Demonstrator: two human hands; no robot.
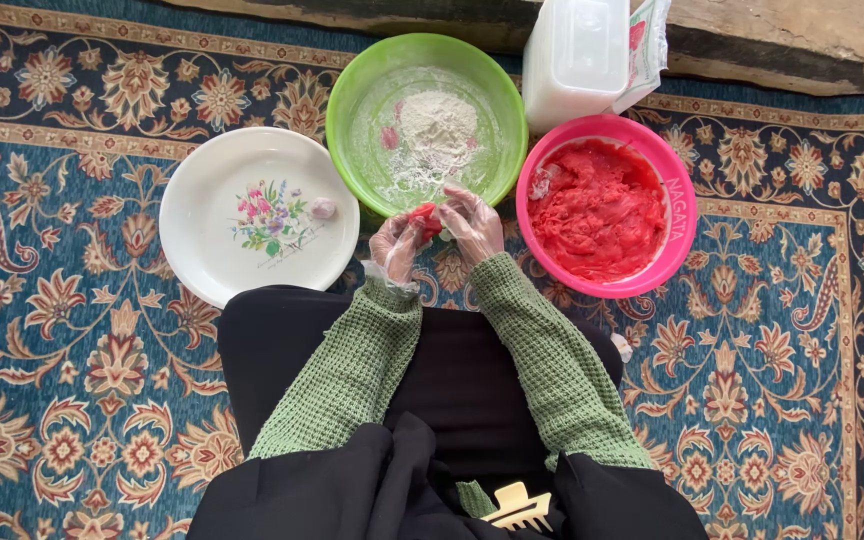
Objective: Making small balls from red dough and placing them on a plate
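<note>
Your left hand (397,245) and right hand (472,225) wear thin, glossy clear plastic gloves around a soft, moist red lump (428,220). The green bowl (352,90) and pink bowl (687,215) are smooth shiny plastic; the flour (437,130) is matt powder. Your sleeves (352,370) are coarse waffle knit, the carpet (72,350) woven pile, the plate (202,210) glazed.

Red dough lump (426,219) pressed between gloved left hand (397,245) and gloved right hand (472,222), just before green bowl (352,95) dusted with flour (436,130). Pink bowl (677,215) filled with red dough (597,210) at right. White floral plate (202,215) at left, small pale ball (323,208) laid on it. Patterned carpet (72,330) spread beneath.
</note>
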